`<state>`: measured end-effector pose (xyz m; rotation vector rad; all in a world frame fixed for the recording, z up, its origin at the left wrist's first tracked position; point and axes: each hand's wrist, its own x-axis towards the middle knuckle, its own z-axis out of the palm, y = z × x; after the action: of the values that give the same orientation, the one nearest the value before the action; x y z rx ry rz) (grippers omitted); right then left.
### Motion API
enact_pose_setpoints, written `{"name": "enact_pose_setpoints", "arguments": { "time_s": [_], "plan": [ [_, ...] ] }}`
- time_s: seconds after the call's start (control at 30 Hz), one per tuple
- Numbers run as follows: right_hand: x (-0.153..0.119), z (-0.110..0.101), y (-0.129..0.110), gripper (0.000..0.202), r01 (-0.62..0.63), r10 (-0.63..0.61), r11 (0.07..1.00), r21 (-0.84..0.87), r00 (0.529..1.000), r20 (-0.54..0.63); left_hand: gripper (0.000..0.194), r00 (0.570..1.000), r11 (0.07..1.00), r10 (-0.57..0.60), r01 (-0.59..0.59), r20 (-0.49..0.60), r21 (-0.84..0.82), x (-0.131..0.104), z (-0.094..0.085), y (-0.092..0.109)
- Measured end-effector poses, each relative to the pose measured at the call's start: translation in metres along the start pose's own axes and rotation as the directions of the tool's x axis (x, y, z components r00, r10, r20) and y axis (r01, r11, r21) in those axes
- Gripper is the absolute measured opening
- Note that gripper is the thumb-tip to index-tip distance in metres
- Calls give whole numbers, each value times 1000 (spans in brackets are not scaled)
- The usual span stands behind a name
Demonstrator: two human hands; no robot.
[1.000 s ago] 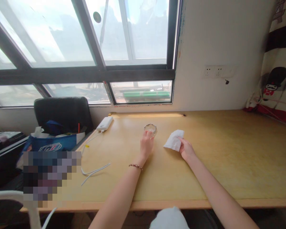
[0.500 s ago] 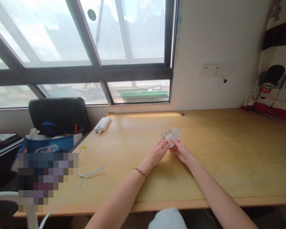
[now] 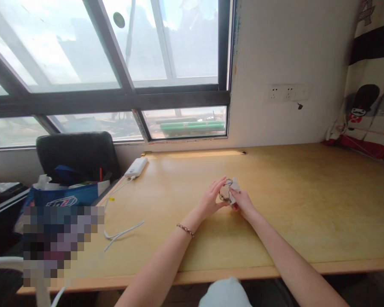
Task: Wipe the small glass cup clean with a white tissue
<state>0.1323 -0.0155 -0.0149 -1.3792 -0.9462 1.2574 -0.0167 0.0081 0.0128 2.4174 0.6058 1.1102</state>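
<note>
My left hand (image 3: 211, 197) grips a small clear glass (image 3: 225, 192), tilted on its side just above the wooden desk (image 3: 307, 204). My right hand (image 3: 243, 202) holds a white tissue (image 3: 234, 188) and presses it against the glass from the right. Both hands meet at the middle of the desk. Most of the tissue is hidden behind my fingers and the glass. A beaded bracelet sits on my left wrist.
A white power bank (image 3: 136, 167) with a white cable (image 3: 121, 232) lies at the desk's far left. A black chair (image 3: 78, 153) holding a blue bag (image 3: 62, 198) stands left of the desk. Wall sockets (image 3: 288, 92) and a patterned curtain (image 3: 368, 89) are at the right.
My left hand lifted the glass off the desk and brought it toward me and to the right. My right hand picked up the tissue and pushed it against the glass.
</note>
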Motion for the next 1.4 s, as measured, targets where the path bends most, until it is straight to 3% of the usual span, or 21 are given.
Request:
{"name": "enact_pose_setpoints", "arguments": {
  "time_s": [0.13,0.2,0.3,0.4,0.47,0.57,0.7,0.8,0.87,0.97,1.03,1.13,1.27,1.4],
  "plan": [
    [-1,-4,-3,52,44,-48,990,-133,999,-22,78,973,920,-228,205,-31,-333,0,-2,1],
    [-1,-5,-5,52,78,-83,983,-167,996,-27,72,931,766,-364,297,-4,-570,-1,2,1],
    [-2,-5,-7,51,111,-109,981,-158,994,25,52,857,438,-508,340,82,-832,0,9,-1],
    [-5,-1,-7,49,122,-103,972,-200,989,105,37,826,235,-546,312,140,-921,1,14,-2],
    [-9,3,-7,48,119,-78,952,-281,985,151,38,812,153,-552,320,187,-935,1,16,-2],
    [-14,8,-8,46,127,-63,913,-387,983,174,47,754,72,-602,378,261,-923,0,17,-3],
    [-16,8,-11,42,233,-214,830,-507,972,97,52,708,90,-638,459,303,-884,-3,20,-6],
    [-12,6,-9,34,331,-410,712,-620,912,15,58,683,142,-673,494,282,-858,-3,23,-7],
    [-9,5,-7,33,328,-466,678,-658,884,-40,62,698,169,-666,484,262,-859,-2,25,-7],
    [-6,2,-6,37,213,-399,764,-609,898,-187,56,762,247,-610,443,216,-862,-1,26,-1],
    [-6,1,-9,41,97,-254,864,-494,931,-262,56,809,338,-554,437,199,-834,0,26,4],
    [-11,1,-16,46,-55,-6,957,-284,978,-208,60,839,427,-511,437,187,-791,1,25,8],
    [-20,7,-22,42,-63,61,989,-134,998,-22,48,781,381,-603,463,164,-800,1,23,3],
    [-20,7,-20,41,-17,17,981,-195,1000,-3,43,732,331,-671,437,116,-836,0,20,-4]
  ]
}}
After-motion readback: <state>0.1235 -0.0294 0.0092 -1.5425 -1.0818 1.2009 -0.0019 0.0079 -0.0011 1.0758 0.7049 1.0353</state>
